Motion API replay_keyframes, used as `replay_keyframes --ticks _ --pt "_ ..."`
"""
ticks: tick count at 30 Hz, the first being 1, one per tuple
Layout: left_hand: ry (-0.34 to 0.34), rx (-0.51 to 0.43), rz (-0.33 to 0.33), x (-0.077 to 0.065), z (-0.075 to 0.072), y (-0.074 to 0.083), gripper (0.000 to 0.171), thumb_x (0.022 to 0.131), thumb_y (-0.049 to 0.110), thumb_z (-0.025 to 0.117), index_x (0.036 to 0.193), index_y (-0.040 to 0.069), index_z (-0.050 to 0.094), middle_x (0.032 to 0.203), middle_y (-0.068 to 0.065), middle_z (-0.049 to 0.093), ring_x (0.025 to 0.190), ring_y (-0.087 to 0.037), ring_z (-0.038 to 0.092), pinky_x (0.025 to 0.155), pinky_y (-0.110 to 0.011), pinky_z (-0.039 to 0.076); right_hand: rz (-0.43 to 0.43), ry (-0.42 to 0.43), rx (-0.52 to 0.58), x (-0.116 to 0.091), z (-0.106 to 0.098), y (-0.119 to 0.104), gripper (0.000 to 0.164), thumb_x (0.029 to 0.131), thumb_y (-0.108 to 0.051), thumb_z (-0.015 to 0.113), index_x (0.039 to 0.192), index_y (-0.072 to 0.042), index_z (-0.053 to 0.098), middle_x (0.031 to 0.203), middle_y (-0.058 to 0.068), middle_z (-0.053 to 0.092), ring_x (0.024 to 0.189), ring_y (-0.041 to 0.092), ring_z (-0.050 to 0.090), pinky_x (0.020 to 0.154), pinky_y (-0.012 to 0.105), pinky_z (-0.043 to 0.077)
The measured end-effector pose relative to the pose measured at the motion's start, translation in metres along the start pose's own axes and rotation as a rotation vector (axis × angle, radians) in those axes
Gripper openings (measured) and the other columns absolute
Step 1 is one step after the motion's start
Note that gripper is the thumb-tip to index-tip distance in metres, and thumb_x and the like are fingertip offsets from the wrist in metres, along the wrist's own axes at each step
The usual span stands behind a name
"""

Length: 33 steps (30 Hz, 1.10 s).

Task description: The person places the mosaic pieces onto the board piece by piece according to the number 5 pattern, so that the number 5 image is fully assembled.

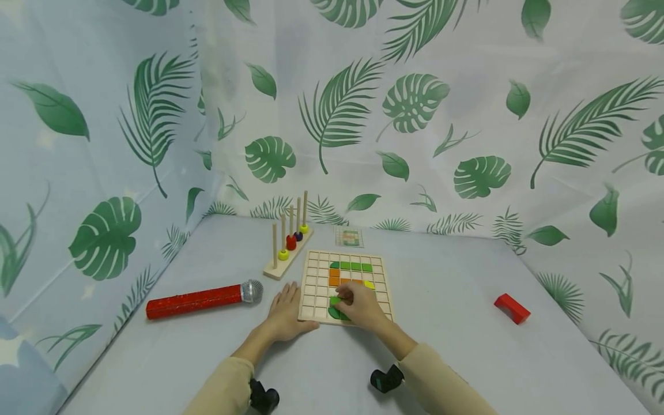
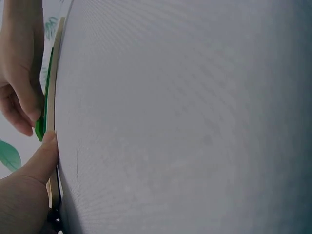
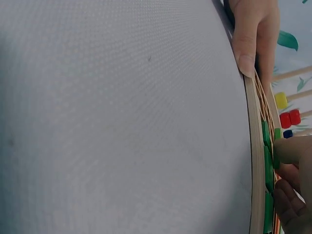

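Note:
A square wooden grid board lies on the table, with green, orange and yellow pieces set in several of its cells. My left hand rests flat at the board's near left corner, its thumb touching the edge. Over the near part of the board, my right hand pinches a small green tile between thumb and fingers. Just below those fingertips, more green pieces sit along the board's near side. The right hand covers some of the cells in the head view.
Behind the board stands a wooden peg rack with coloured beads, near a small pattern card. A red microphone lies at the left. On the right is a red block. Leaf-printed cloth walls surround the table.

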<state>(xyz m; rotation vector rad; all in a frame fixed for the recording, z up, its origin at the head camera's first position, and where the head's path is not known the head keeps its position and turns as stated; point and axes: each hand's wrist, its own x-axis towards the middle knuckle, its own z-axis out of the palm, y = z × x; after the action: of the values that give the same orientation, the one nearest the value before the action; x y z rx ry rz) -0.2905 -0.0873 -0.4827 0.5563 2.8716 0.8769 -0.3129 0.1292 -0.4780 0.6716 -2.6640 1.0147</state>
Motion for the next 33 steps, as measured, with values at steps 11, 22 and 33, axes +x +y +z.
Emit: replay_keyframes --ticks 11,22,33 --pt "-0.005 0.006 -0.007 -0.001 -0.001 0.003 0.097 0.084 0.047 0.066 0.145 -0.011 0.018 0.151 -0.029 0.013 0.141 -0.040 0.005 0.112 -0.053 0.005 -0.014 0.033 -0.016 0.000 0.003 0.000 0.025 0.076 -0.003 0.075 0.099 0.001 0.066 0.087 0.005 0.066 0.077 0.013 0.061 0.068 0.025 0.053" --pt "-0.014 0.013 -0.002 -0.001 -0.001 0.008 0.097 0.084 0.046 0.067 0.144 -0.012 0.018 0.152 -0.029 0.013 0.141 -0.040 0.005 0.113 -0.052 0.006 0.001 0.051 -0.037 -0.002 -0.001 -0.004 0.026 0.076 -0.001 0.075 0.099 0.002 0.065 0.085 0.006 0.065 0.077 0.015 0.060 0.068 0.027 0.053" --pt "-0.019 0.015 -0.012 0.000 0.001 0.002 0.098 0.084 0.046 0.066 0.145 -0.011 0.016 0.152 -0.028 0.010 0.141 -0.039 0.003 0.113 -0.051 0.004 0.011 0.093 0.012 -0.004 -0.014 0.001 0.022 0.081 -0.001 0.069 0.103 0.002 0.064 0.092 0.008 0.064 0.085 0.018 0.060 0.075 0.033 0.053"
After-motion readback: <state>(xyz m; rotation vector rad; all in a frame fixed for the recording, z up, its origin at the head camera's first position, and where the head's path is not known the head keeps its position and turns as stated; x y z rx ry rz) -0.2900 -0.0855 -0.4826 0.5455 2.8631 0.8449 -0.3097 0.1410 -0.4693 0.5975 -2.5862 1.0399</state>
